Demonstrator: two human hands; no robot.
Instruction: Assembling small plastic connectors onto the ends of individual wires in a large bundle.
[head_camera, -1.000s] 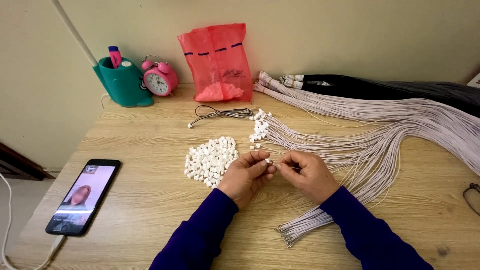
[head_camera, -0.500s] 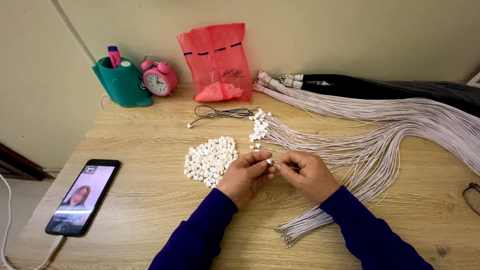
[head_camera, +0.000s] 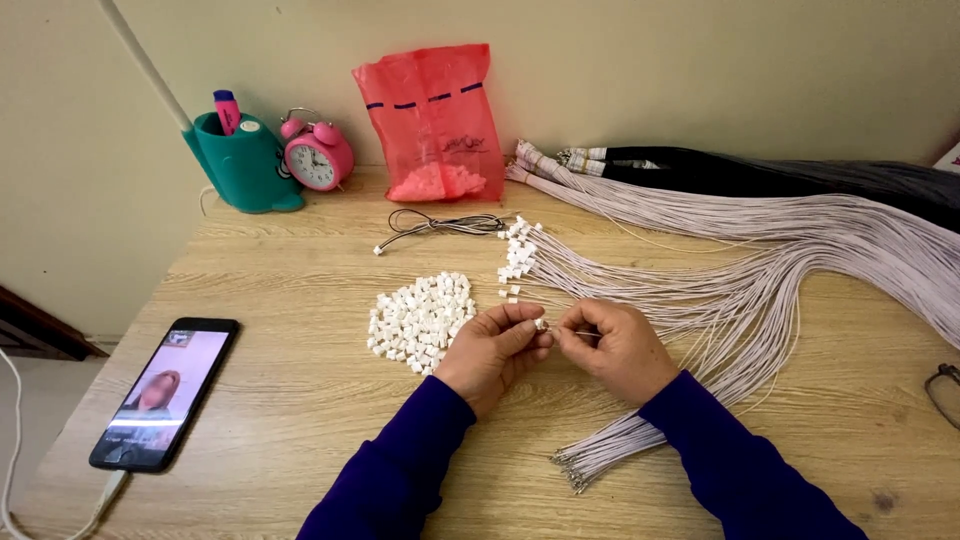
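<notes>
On the wooden worktop (head_camera: 300, 400), I am watching my left hand (head_camera: 492, 350) pinching a small white connector (head_camera: 540, 324) just right of the connector pile (head_camera: 420, 320), while my right hand (head_camera: 620, 350), touching it, is pinching a thin wire (head_camera: 585, 333).

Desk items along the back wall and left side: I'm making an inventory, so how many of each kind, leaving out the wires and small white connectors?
Teal pen holder: 1
Pink alarm clock: 1
Red plastic bag: 1
Phone: 1
Total: 4
</notes>
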